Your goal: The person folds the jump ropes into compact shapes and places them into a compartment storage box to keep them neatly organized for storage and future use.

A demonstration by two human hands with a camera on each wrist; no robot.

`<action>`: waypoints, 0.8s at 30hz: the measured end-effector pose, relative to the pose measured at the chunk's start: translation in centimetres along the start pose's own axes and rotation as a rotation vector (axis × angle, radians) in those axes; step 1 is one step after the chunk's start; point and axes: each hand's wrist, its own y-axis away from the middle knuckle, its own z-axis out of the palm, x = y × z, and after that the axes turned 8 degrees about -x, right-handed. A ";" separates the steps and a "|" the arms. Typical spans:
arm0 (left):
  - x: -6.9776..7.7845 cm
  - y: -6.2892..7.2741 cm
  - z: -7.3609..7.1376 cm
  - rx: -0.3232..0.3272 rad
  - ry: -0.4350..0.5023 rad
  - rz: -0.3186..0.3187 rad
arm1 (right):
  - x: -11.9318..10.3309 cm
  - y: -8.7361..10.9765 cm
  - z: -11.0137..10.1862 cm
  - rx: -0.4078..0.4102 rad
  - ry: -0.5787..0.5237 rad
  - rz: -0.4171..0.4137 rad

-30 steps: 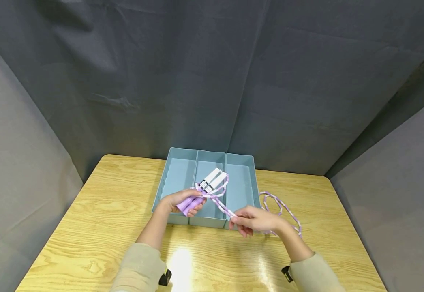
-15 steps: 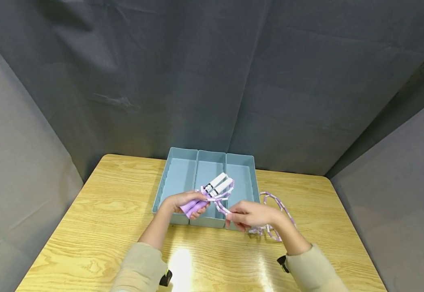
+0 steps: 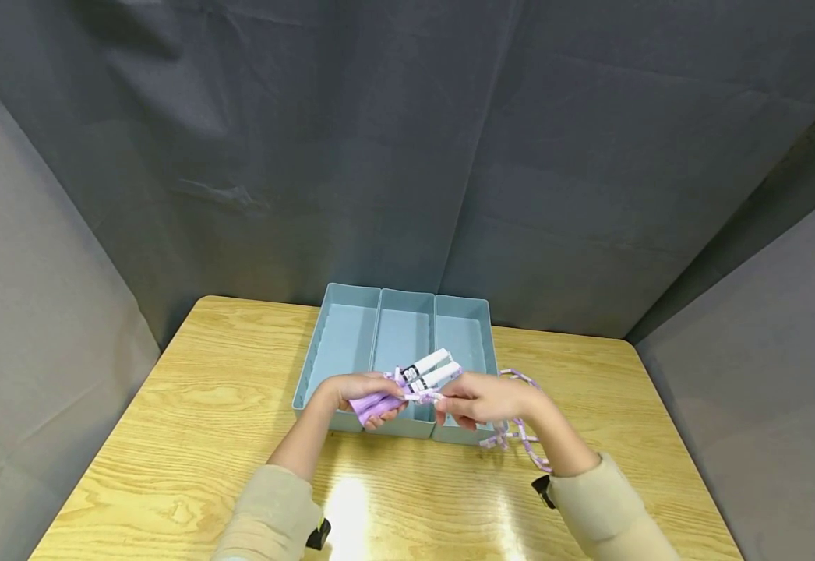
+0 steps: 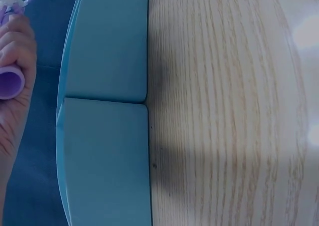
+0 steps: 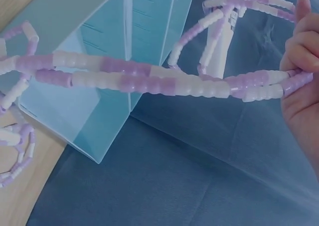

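A jump rope has two purple-and-white handles (image 3: 427,365) and a cord of purple and white beads (image 5: 149,79). My left hand (image 3: 368,392) grips both handles side by side, their white ends pointing up and right. In the left wrist view, the hollow purple end of one handle (image 4: 11,82) sticks out of that hand. Beaded cord loops around the handles near my left thumb. My right hand (image 3: 486,400) pinches a doubled stretch of cord close to the handles. From there the cord trails to the table at the right, partly hidden behind my right forearm.
Three blue-grey bins stand side by side below and behind my hands: left (image 3: 341,335), middle (image 3: 405,323) and right (image 3: 460,327). They rest on a wooden table (image 3: 225,389). A dark cloth (image 3: 351,156) hangs behind, with grey panels at both sides.
My left hand and the handles have shifted slightly right and toward me. My right hand has moved up and closer to the handles, and the trailing cord has been drawn left.
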 end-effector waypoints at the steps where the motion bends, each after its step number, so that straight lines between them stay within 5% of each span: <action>1: 0.1 0.0 0.1 -0.004 -0.003 -0.009 | 0.0 0.0 -0.1 -0.002 0.001 -0.001; 24: 0.8 -0.5 1.5 -0.129 -0.019 -0.189 | 0.1 -0.2 -1.7 0.008 0.083 0.051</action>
